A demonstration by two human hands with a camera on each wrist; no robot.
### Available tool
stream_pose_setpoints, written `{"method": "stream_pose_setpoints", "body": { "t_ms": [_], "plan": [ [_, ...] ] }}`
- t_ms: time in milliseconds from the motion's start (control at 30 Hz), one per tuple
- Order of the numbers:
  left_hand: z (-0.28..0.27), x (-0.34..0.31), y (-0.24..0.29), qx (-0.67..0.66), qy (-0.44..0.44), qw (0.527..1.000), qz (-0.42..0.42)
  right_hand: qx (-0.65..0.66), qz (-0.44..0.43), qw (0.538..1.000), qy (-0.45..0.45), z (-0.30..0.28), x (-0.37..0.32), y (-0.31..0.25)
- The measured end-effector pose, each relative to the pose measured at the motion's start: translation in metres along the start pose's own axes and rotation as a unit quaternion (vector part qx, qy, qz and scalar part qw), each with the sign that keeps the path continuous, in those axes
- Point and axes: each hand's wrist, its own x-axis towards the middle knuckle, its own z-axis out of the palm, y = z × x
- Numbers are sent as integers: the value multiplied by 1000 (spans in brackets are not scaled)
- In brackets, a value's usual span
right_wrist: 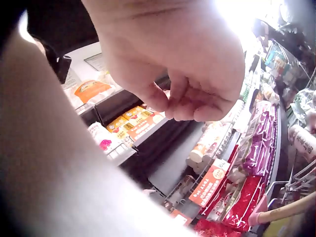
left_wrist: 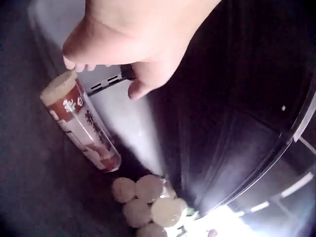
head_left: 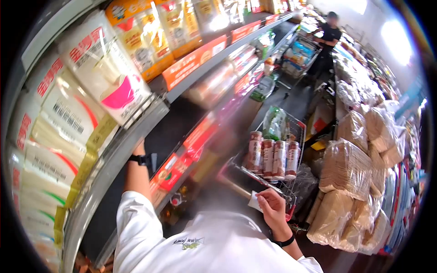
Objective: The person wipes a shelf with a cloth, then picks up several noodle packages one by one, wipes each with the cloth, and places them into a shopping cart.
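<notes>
My left hand [head_left: 139,146] reaches into the dark shelf, partly hidden by its edge in the head view. In the left wrist view its fingertips are right at the upper end of a brown-and-white cylindrical pack [left_wrist: 84,126], with the thumb apart. Below that pack, several pale round pack ends [left_wrist: 137,212] are stacked together. My right hand [head_left: 273,207] hovers by the handle [head_left: 236,187] of a shopping cart, fingers loosely curled. No object shows between those fingers [right_wrist: 185,108] in the right wrist view. Several similar brown-and-white packs [head_left: 268,157] stand in the cart.
Bags of white noodles [head_left: 63,109] fill the near-left shelf, beside orange packets [head_left: 141,36]. Red price strips [head_left: 193,63] run along the shelf edges. Wrapped brown bundles [head_left: 348,170] are piled on the right. A person [head_left: 330,34] stands beside another loaded cart [head_left: 298,57] farther along the aisle.
</notes>
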Motion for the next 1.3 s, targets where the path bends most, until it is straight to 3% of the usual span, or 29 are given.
{"method": "stream_pose_setpoints", "body": {
  "t_ms": [200, 267, 333, 400, 500, 633, 767, 933, 1033, 1167, 1300],
  "plan": [
    [0, 42, -11, 107, -18, 994, -15, 8, -8, 999, 33, 17, -1, 26],
    [6, 48, -16, 164, -34, 986, -17, -2, -62, 996, 66, 33, 0, 22],
    [5, 51, -19, 243, -47, 969, -12, 57, -30, 996, 65, 41, -2, 19],
    [3, 56, -20, 330, -60, 942, -2, 26, -34, 997, 71, 44, -2, 25],
    [2, 56, -17, 483, -95, 870, 28, 14, -38, 997, 69, 51, 2, 25],
    [0, 48, -18, 663, -152, 729, 83, 21, -50, 996, 66, 53, 5, 29],
    [-3, 41, -18, 761, -210, 604, 106, 46, -39, 997, 49, 56, 8, 18],
    [0, 36, -20, 784, -290, 541, 89, 45, -66, 995, 61, 51, 4, 6],
    [0, 45, -25, 748, -329, 575, 41, 31, -45, 996, 74, 41, 0, 28],
    [-20, 80, -36, 580, -323, 739, -112, 11, -10, 995, 102, 37, -7, 29],
    [-12, 21, 2, 433, -245, 839, -221, -3, -22, 995, 96, 23, -9, 30]
  ]
}}
